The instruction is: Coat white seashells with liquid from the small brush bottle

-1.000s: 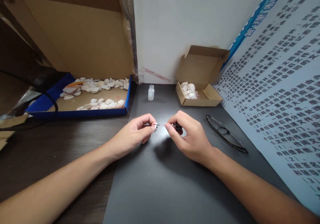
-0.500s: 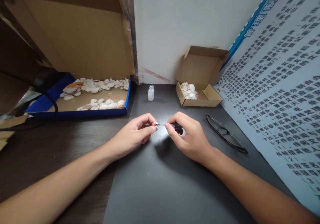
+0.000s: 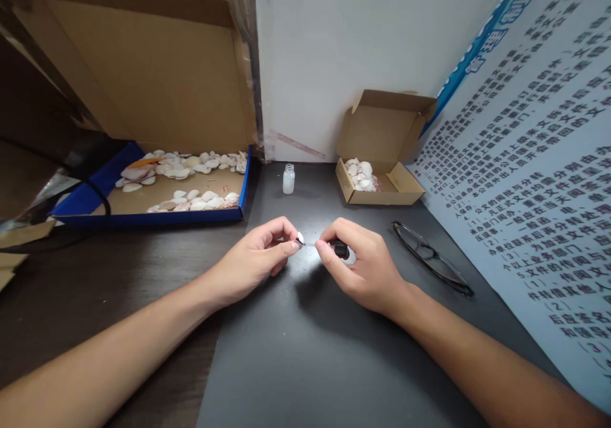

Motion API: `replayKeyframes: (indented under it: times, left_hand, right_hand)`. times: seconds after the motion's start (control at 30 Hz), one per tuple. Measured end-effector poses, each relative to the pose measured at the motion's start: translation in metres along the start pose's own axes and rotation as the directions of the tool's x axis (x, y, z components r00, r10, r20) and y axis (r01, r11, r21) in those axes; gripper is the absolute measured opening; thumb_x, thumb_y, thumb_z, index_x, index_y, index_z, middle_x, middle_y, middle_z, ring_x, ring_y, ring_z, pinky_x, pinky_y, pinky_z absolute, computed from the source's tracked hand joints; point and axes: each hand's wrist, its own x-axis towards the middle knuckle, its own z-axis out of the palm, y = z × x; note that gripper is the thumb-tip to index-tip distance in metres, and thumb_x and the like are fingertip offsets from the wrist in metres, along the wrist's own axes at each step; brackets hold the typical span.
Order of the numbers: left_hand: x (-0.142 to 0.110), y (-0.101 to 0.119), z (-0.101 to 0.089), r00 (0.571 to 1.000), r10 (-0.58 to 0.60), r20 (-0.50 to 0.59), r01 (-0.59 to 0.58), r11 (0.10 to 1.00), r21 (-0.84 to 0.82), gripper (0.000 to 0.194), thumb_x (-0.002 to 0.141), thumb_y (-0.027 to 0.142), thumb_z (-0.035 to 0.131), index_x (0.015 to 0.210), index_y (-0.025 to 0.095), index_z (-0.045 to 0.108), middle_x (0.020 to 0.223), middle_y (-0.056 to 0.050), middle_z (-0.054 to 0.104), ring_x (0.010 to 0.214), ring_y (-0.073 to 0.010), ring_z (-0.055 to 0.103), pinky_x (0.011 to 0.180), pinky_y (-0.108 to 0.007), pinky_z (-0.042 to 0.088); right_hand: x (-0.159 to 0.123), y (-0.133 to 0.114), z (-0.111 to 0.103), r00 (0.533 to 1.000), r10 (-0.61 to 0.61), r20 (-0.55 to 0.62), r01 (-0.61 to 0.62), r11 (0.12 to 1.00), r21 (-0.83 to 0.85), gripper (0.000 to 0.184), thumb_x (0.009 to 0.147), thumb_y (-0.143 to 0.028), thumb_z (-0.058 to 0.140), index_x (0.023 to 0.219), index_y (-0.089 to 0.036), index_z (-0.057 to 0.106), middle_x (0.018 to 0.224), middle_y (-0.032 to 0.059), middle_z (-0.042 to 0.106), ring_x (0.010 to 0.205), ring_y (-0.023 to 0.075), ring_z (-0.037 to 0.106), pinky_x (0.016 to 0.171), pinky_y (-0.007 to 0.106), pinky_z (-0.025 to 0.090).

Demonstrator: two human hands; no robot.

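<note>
Bottle (image 3: 289, 181) (uncapped) stands upright beyond the hands (image 3: 360, 262).

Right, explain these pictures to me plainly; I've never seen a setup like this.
There's no machine here, just a person's bare hands. Every picture comes from one camera worn on the head, looking forward and down. The left hand pinches a small white piece, probably a shell. The right hand holds a thin tool with a black handle, its tip pointing at that piece. Beyond, on the dark work surface, stand a small bottle, a blue-sided box and a small cardboard box, both boxes open and holding shells. Glasses lie at right.
</note>
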Motion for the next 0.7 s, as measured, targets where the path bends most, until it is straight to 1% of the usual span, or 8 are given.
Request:
replayKeyframes:
  times: [0.17,0.37,0.43,0.5,0.57,0.63,0.7]
  left_hand:
    - [-0.0008,0.0014,0.0009,1.0,-0.005,-0.012,0.005,1.0,-0.003,0.015,0.086,0.031,0.059,0.085,0.019,0.05,0.061,0.007,0.042,0.053,-0.007,0.037,0.05,-0.02,0.027]
    - [-0.0013,0.0024,0.0009,1.0,-0.013,-0.01,0.013,1.0,0.002,0.017,0.087,0.033,0.058,0.083,0.019,0.05,0.06,0.007,0.042,0.053,-0.0074,0.036,0.051,-0.021,0.027]
    - [-0.0012,0.0008,0.0001,1.0,-0.019,-0.01,0.019,1.0,-0.01,0.015,0.087,0.032,0.057,0.083,0.019,0.05,0.058,0.007,0.042,0.053,-0.0077,0.036,0.052,-0.021,0.027]
    - [-0.0011,-0.0011,-0.0008,1.0,-0.028,-0.008,0.027,0.999,-0.046,0.014,0.086,0.03,0.056,0.083,0.019,0.05,0.058,0.006,0.043,0.055,-0.0084,0.038,0.055,-0.021,0.03]
    - [-0.001,-0.0019,-0.0012,0.999,-0.041,-0.004,0.04,0.995,-0.096,0.011,0.085,0.028,0.054,0.082,0.019,0.05,0.059,0.005,0.044,0.056,-0.0092,0.039,0.057,-0.022,0.033]
    - [-0.001,-0.0011,-0.0008,0.998,-0.063,0.002,0.062,0.988,-0.142,0.008,0.083,0.026,0.053,0.081,0.018,0.05,0.06,0.004,0.046,0.056,-0.0096,0.04,0.057,-0.022,0.034]
    - [-0.0012,0.0007,-0.0001,0.996,-0.087,0.007,0.087,0.982,-0.169,0.007,0.082,0.024,0.052,0.079,0.018,0.05,0.062,0.003,0.046,0.055,-0.0096,0.041,0.056,-0.022,0.034]
  right_hand:
    - [0.0003,-0.0003,-0.0008,1.0,0.008,0.004,-0.008,1.0,-0.004,0.013,0.089,-0.019,0.053,0.076,-0.017,0.054,0.07,-0.0006,0.057,0.064,0.0097,0.05,0.06,0.023,0.037]
    - [0.0024,0.0016,-0.0016,0.995,0.067,-0.069,-0.072,0.994,-0.078,0.014,0.09,-0.022,0.052,0.077,-0.018,0.054,0.072,0.0005,0.059,0.066,0.0109,0.052,0.062,0.024,0.038]
    - [0.003,0.0017,-0.0016,0.994,0.072,-0.081,-0.078,0.994,-0.072,0.015,0.091,-0.022,0.052,0.076,-0.018,0.054,0.071,0.0002,0.058,0.065,0.0103,0.051,0.061,0.024,0.038]
    - [0.0028,0.0019,-0.001,0.997,0.047,-0.066,-0.049,0.998,-0.038,0.015,0.091,-0.022,0.052,0.077,-0.017,0.054,0.071,0.0,0.057,0.064,0.0099,0.05,0.061,0.023,0.038]
    - [0.002,0.0028,0.0001,0.999,0.021,-0.024,-0.021,1.0,-0.013,0.014,0.09,-0.022,0.053,0.077,-0.017,0.055,0.072,0.0,0.056,0.063,0.0098,0.049,0.06,0.023,0.038]
    - [0.0012,0.0042,0.001,0.999,0.038,0.009,-0.038,0.999,-0.031,0.012,0.09,-0.022,0.054,0.079,-0.017,0.056,0.074,0.0002,0.057,0.063,0.0096,0.049,0.059,0.023,0.037]
    - [0.0008,0.0052,0.0009,0.998,0.067,-0.005,-0.067,0.996,-0.053,0.011,0.089,-0.021,0.055,0.079,-0.017,0.057,0.074,0.0,0.056,0.062,0.0091,0.047,0.059,0.023,0.037]
